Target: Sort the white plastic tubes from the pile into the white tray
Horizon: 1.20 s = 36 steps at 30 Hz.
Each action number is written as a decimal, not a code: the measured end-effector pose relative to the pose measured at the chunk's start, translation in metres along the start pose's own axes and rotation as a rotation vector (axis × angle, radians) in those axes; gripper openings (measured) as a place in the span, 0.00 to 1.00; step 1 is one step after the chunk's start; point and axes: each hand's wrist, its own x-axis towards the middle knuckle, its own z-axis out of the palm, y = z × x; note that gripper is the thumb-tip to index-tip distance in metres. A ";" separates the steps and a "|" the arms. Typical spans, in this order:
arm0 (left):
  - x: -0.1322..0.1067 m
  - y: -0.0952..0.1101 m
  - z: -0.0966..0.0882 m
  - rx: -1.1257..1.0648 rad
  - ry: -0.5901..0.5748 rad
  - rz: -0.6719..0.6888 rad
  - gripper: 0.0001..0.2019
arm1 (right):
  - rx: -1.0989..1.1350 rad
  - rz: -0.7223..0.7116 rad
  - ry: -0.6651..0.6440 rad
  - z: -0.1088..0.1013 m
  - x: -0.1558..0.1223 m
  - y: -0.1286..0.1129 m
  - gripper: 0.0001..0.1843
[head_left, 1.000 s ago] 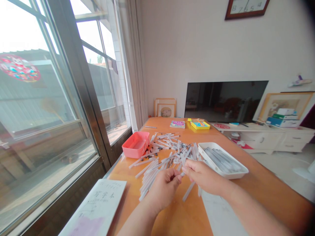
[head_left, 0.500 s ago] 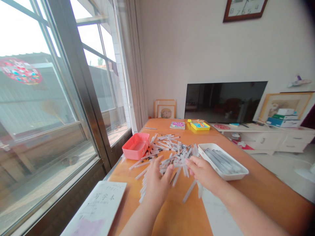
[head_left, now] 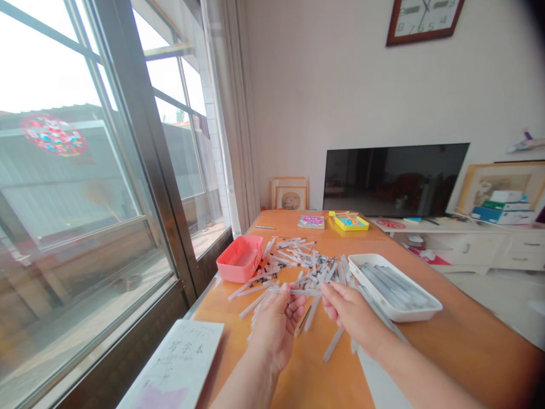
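My left hand (head_left: 275,326) is closed, with thumb and fingers at the near-left end of a translucent white pen barrel (head_left: 306,292). At the barrel's other end my right hand (head_left: 349,309) pinches with thumb and forefinger; its fingertips partly hide that end. Below and beyond both hands spreads a loose pile of similar pen barrels (head_left: 293,257), with small black pen parts (head_left: 263,271) among them. To the right of my right hand stands a white tray (head_left: 426,314) of grey, filled-looking pens (head_left: 389,281) lying side by side.
A pink basket (head_left: 233,272) stands left of the pile. A notebook (head_left: 179,358) lies at the near left by the window. Toward the table's far end are a pen (head_left: 264,228), a booklet (head_left: 311,222) and a yellow box (head_left: 351,224). A white sheet (head_left: 378,375) lies under my right forearm.
My left hand has closed from a spread position and come onto the barrel's left end. Both hands now meet along the barrel. The view has tilted slightly upward.
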 end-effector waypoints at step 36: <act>0.000 0.003 -0.004 0.057 -0.109 0.002 0.14 | 0.246 0.174 -0.059 -0.003 0.005 0.012 0.25</act>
